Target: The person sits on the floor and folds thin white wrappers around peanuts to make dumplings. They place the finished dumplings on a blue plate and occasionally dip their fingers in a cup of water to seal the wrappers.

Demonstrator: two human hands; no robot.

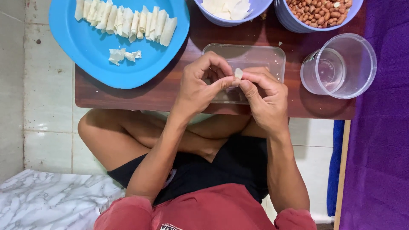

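- While both hands meet over the middle of the low brown wooden counter [128, 96], the left hand [198, 87] and the right hand [264, 96] pinch one small pale wrapper piece [238, 73] between them; the fingers of each hand are pressed together on it, thumb against forefinger.
- That piece is held in the air just above the clear rectangular plastic tray [260, 53], not resting in it; whether it is filled or only half rolled is too small to tell.
- Judging by the round blue plastic plate [106, 64], a good part of the work looks done: a long row of pale rolled wrappers [125, 20] lies side by side along its far side.
- Two small crumpled scraps of wrapper [123, 55] lie apart from the row, nearer the plate's middle.
- Work appears to remain: the lilac bowl of flat white wrappers [228, 8] holds sheets, and the lilac bowl of brown peanuts [319, 12] beside it looks close to full.
- At the right, a clear round plastic tub [341, 66] lies on its side with another clear cup nested inside, untouched.
- By my reading, the roll in hand is mid-way, with many more possible from the stock left.
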